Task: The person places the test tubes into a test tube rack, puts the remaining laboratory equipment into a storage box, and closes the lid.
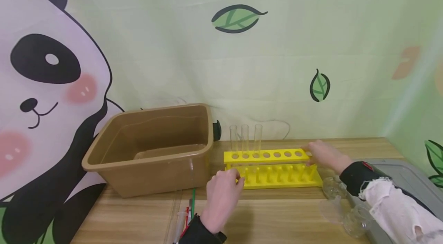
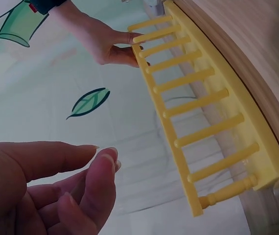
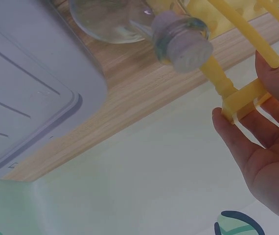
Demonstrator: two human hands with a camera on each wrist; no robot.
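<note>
Likely steadying: right hand (image 1: 323, 155) pinches yellow rack (image 1: 274, 180) near counter (image 1: 277, 221) back edge; left hand (image 1: 223, 193) curled, seemingly empty. Next move probably needs rack steady.

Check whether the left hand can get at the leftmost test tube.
Probably yes: the left hand appears empty near the left end of the yellow rack, and the leftmost test tube sticks up uncovered.

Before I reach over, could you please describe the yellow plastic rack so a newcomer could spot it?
Find the large brown plastic bin on the wood-grain table. To its right stands the long yellow plastic rack, its right end in the person's right hand. Unlike its neighbours, it has a row of round holes above upright pegs.
</note>
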